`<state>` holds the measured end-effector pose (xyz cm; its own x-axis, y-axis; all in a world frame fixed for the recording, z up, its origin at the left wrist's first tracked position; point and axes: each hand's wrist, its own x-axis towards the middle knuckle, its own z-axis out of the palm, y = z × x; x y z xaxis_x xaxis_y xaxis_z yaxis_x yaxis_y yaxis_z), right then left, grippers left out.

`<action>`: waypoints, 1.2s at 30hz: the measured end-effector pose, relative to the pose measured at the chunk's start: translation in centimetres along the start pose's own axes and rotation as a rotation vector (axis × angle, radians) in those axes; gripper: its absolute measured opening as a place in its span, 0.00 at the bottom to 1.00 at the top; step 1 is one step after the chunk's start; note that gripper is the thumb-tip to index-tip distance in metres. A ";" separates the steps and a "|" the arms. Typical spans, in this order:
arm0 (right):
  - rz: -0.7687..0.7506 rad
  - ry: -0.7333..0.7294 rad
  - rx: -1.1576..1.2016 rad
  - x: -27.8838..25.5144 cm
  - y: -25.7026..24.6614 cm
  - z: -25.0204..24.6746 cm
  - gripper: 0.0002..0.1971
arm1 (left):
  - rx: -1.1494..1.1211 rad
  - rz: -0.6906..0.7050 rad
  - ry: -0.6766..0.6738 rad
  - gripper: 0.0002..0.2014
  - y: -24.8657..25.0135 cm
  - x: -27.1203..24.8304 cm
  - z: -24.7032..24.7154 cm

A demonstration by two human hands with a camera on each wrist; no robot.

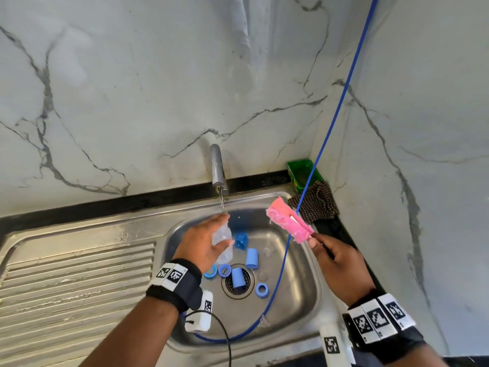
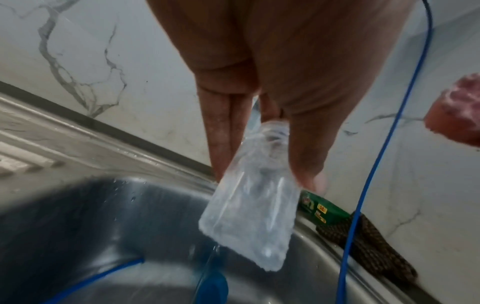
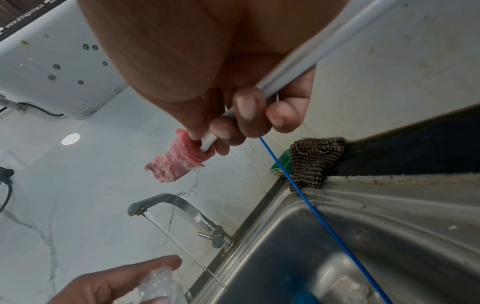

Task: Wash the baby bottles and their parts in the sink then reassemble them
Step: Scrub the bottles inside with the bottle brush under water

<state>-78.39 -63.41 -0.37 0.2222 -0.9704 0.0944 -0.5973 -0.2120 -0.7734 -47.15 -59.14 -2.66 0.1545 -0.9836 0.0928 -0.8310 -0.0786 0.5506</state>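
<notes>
I have the clear bottle [image 1: 223,243] in my left hand [image 1: 201,245], fingers [image 2: 221,131] and thumb pinching it over the sink [image 1: 304,295], just under the tap [image 1: 218,168] stream. At three o'clock my right hand [image 1: 337,266] curls around the pink sponge brush [image 1: 288,221]. Blue caps [image 1: 251,258] and rings [image 1: 262,290] lie near the drain at six o'clock.

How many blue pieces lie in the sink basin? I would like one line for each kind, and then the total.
light blue caps: 2
blue rings: 3
dark blue piece: 1
Total: 6
</notes>
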 end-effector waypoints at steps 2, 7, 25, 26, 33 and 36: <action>0.001 0.002 0.001 -0.3 0.0 0.0 0.11 | 0.012 -0.009 -0.054 0.32 0.4 -0.5 -0.2; 0.031 0.011 -0.021 -0.7 0.1 -0.4 0.10 | -0.072 0.025 0.043 0.32 0.7 -0.4 -1.2; 0.053 -0.051 0.016 0.3 -0.1 0.0 0.10 | 0.091 0.010 0.103 0.31 1.8 -1.2 -0.2; 0.050 -0.050 0.011 0.5 0.1 0.1 0.10 | 0.095 0.003 0.086 0.31 1.6 -1.1 0.0; 0.051 -0.070 -0.007 2.0 0.9 1.1 0.11 | 0.033 -0.022 -0.008 0.30 0.4 -0.2 1.0; 0.066 -0.088 -0.006 2.8 0.9 1.7 0.11 | 0.016 -0.037 0.001 0.29 0.1 0.3 1.3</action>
<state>-77.02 -66.17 -1.83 0.2484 -0.9686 -0.0124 -0.6178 -0.1485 -0.7722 -47.86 -59.63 -3.68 0.1858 -0.9798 0.0735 -0.8329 -0.1174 0.5408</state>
